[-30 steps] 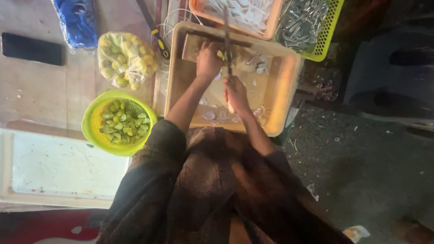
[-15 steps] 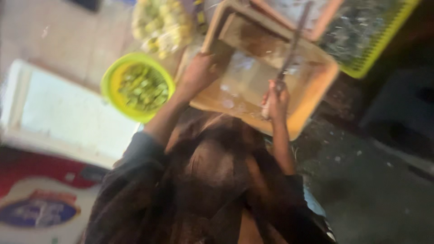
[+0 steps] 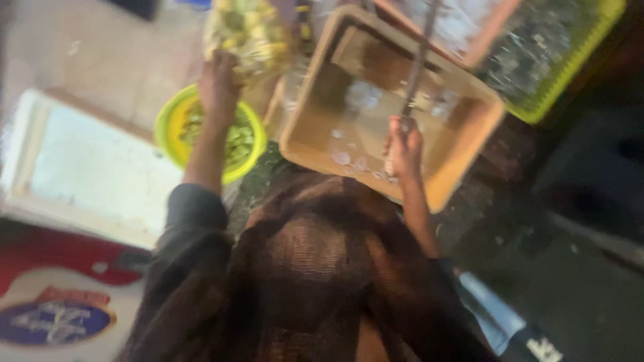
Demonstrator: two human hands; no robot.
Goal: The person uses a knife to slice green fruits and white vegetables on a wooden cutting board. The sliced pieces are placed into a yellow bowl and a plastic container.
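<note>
- Your left hand [image 3: 218, 84] is up at the clear bag of yellow-green pieces [image 3: 249, 30], above the green bowl [image 3: 176, 119]; grip unclear, too blurry.
- Your right hand [image 3: 404, 146] is fisted round the long blade's handle [image 3: 417, 70], over the tan tray [image 3: 469, 151].

Glossy plastic bowl [image 3: 171, 127], matt plastic tray [image 3: 469, 174], knitted cloth sleeve [image 3: 194, 221]

Left hand [image 3: 218, 84] at upper left of frame, wedged between yellow bowl [image 3: 176, 124] below and bag of yellow-green pieces [image 3: 249, 30] above; little room there. Right hand [image 3: 402, 149] inside tan tray [image 3: 463, 161]; long blade [image 3: 419, 60] crosses tray middle. Tray floor left of blade mostly open. Green basket [image 3: 570, 60] blocks upper right.
</note>
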